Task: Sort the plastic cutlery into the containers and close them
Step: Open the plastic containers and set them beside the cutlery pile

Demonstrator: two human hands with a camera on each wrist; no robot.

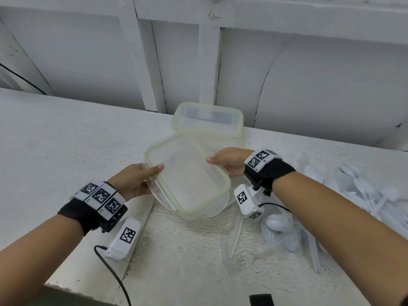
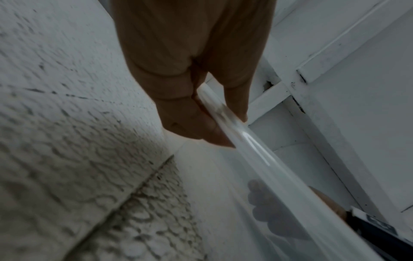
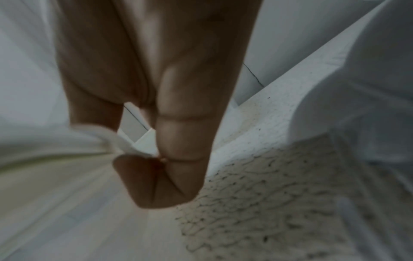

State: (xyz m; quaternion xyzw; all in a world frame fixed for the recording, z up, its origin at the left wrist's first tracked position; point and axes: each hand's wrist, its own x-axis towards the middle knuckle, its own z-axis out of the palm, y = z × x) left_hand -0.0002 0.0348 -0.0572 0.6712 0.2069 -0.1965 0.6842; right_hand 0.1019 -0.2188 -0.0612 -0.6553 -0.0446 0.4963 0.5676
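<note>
I hold a clear plastic container with a greenish-rimmed lid on it, tilted above the white table. Nothing shows inside it. My left hand grips its left edge with the thumb on top; in the left wrist view the fingers pinch the rim. My right hand grips the right edge, and in the right wrist view its fingers pinch a white side flap. Loose white spoons and clear forks lie at the right.
A second clear, greenish-rimmed container piece leans against the white panelled wall behind the held one. A black cable runs across the near left of the table. The cutlery pile fills the table's right side.
</note>
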